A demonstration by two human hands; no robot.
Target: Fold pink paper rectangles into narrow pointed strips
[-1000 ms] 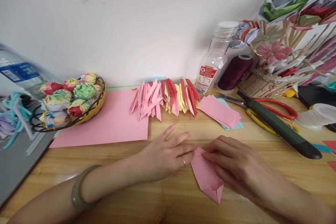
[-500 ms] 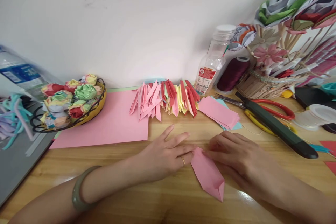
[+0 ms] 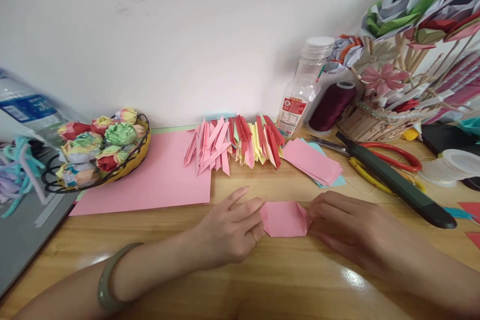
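Note:
A small piece of pink paper (image 3: 285, 219) with folded corners lies crosswise between my hands, just above the wooden table. My left hand (image 3: 238, 225) grips its left end, fingers bent, a ring on one finger and a bangle at the wrist. At the other end, my right hand (image 3: 347, 225) pinches the right tip; its fingertips are partly hidden. Beyond my hands stand folded pink strips (image 3: 210, 145) beside red and yellow folded strips (image 3: 255, 141). To their right, pink paper slips (image 3: 313, 161) overlap blue ones.
A basket of paper flowers (image 3: 144, 147) stands on the left by a large pink sheet (image 3: 168, 175). On the right are a utility knife (image 3: 397, 180), red-handled scissors (image 3: 407, 157), a plastic bottle (image 3: 296, 102), a purple thread spool (image 3: 333, 105) and a craft-stick basket (image 3: 375, 122).
The pink paper has turned from slanting down toward me to lying crosswise. My right hand has moved from its upper end to its right tip; my left hand has shifted slightly left.

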